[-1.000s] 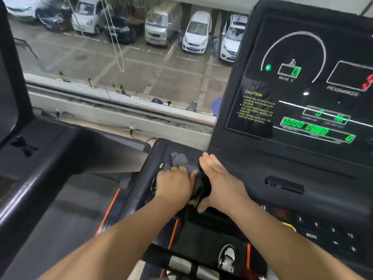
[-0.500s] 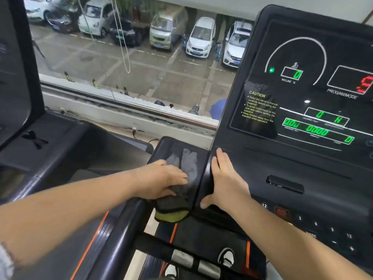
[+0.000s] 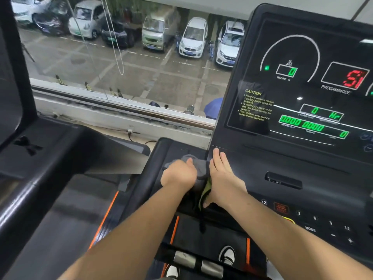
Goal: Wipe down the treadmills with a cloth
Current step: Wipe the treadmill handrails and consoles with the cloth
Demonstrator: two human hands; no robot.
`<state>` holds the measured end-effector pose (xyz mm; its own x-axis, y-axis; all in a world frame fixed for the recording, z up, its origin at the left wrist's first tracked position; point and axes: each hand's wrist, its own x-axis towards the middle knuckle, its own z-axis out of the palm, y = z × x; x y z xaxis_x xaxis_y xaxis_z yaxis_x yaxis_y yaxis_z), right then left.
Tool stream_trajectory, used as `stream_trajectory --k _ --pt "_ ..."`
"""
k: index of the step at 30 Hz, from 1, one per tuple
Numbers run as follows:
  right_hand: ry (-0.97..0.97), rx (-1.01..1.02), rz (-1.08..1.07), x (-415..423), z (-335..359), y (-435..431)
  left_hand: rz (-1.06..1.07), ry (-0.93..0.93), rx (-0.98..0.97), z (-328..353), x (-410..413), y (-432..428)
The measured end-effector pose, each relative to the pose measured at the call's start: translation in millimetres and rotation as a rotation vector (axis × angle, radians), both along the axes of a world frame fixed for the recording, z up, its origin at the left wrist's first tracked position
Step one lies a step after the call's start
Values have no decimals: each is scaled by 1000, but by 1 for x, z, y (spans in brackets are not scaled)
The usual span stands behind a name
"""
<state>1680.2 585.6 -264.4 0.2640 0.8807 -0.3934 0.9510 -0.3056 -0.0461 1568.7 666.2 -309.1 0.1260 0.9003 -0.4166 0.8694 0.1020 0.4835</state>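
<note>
A grey cloth [image 3: 201,168] with a yellow-green edge lies bunched on the black left side tray [image 3: 171,147] of the treadmill console [image 3: 292,162]. My left hand [image 3: 179,174] sits on top of the cloth with its fingers curled into it. My right hand [image 3: 224,176] lies flat beside it, fingers straight along the console's left edge, thumb down by the cloth's yellow-green edge. The lit display [image 3: 306,93] shows green and red digits.
A second treadmill's black console and rail [image 3: 30,154] stand at the left. Beyond is a window sill [image 3: 121,114] over a car park. A keypad [image 3: 323,223] lies at the lower right. Below are the handlebar sensors [image 3: 197,261] and my shoes on the belt.
My left hand pulled the cloth back from its spread position on the side tray and bunched it again. My right hand stayed flat on the console edge. The view shifted slightly.
</note>
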Motion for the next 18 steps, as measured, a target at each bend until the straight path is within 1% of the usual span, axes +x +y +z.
stream_trajectory --k 1,3,4,8,10,12,13,14,15,16,18 --pt "12 -3 -13 0 0 1 8 -40 -63 -5 0 6" --pt "31 -38 -18 0 3 -2 -81 -94 -31 -7 -9 4" --pt "35 -40 -18 1 3 -3 -182 -98 -6 -8 -15 2" --pt "52 16 -6 1 3 -8 -737 -45 5 4 -51 16" --pt "70 12 -19 1 6 -10 -1074 117 84 15 -59 31" --pt "79 -5 -36 0 10 -10 -1375 354 262 23 -62 43" --pt "76 -13 -41 -1 12 -9 -1470 418 356 30 -64 47" --pt "74 -19 -42 -2 13 -8 -1519 416 446 30 -67 51" --pt "74 -21 -40 -3 13 -7 -1522 361 521 28 -70 53" --pt "75 -22 -37 -3 12 -6 -1478 318 570 23 -72 52" --pt "72 -36 -35 -1 11 -6 -1264 296 570 13 -67 37"
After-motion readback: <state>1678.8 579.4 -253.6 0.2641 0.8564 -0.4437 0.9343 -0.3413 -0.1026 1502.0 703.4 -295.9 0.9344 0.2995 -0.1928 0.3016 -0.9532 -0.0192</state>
